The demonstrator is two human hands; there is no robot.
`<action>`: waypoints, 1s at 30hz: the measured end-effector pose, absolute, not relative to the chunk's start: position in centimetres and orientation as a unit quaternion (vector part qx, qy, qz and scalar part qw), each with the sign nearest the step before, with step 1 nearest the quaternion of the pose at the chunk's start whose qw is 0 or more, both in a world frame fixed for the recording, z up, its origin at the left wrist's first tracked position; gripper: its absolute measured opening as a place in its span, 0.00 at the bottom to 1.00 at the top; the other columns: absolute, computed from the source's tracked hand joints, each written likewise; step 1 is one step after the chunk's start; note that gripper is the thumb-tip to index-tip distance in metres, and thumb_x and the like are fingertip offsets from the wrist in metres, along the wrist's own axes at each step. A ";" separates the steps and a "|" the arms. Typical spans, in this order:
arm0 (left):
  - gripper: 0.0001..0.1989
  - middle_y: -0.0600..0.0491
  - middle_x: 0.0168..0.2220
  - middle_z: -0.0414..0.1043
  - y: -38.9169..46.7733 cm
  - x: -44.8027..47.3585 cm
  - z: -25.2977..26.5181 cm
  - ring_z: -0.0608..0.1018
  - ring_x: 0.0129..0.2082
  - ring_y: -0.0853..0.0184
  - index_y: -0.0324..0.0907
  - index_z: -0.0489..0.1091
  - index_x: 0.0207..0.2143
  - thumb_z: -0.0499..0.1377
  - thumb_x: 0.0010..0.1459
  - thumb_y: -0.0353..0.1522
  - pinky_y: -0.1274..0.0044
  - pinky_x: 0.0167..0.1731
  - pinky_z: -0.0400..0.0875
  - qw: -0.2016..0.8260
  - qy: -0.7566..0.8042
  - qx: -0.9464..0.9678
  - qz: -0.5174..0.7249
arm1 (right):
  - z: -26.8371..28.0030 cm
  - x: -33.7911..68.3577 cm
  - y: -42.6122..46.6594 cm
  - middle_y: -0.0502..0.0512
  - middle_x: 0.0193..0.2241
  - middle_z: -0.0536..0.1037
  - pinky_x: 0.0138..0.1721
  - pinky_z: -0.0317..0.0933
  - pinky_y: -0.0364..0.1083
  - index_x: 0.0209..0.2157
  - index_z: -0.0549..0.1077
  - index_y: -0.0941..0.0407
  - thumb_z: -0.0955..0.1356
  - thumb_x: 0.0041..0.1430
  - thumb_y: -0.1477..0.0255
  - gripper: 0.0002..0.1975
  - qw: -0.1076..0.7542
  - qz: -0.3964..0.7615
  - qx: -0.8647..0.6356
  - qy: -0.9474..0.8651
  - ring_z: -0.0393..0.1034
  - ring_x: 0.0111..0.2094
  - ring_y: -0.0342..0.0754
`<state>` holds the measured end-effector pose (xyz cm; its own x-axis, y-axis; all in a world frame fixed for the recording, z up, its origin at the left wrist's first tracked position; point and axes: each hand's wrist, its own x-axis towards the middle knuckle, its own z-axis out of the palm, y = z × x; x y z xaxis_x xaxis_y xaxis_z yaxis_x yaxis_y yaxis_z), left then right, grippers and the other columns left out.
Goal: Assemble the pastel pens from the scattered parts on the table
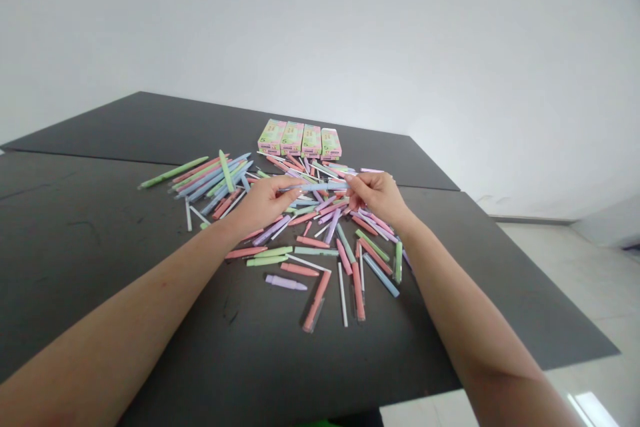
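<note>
Above the middle of a heap of pen parts, my left hand (273,201) and my right hand (375,195) pinch opposite ends of a light blue pen (323,187), held level between them. Fingers of both hands are closed on it and cover its ends. Below and around them lie loose pink, green, purple and blue barrels, including a purple pen part (286,282) and a pink barrel with a clear cap (317,303). Thin white tubes (343,295) are scattered among these. To the left of my left hand rests a pile of whole-looking pens (213,177).
Several pink and green boxes (311,140) stand in a row behind the heap. Everything lies on a dark table (210,360), with a seam across it. A white wall (320,33) rises behind, and pale floor (545,260) shows at the right.
</note>
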<state>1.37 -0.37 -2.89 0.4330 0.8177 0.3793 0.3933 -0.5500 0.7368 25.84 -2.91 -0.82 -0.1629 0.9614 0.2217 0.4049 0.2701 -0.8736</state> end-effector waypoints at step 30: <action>0.16 0.50 0.33 0.77 -0.2 1.2 -3.0 0.74 0.32 0.66 0.37 0.76 0.41 0.55 0.59 0.37 0.78 0.32 0.66 0.272 0.378 0.804 0.370 | -1.2 25.7 -2.9 0.52 0.19 0.75 0.23 0.61 0.41 0.26 0.73 0.58 0.64 0.59 0.52 0.23 0.380 0.329 -0.481 -0.718 0.67 0.19 0.41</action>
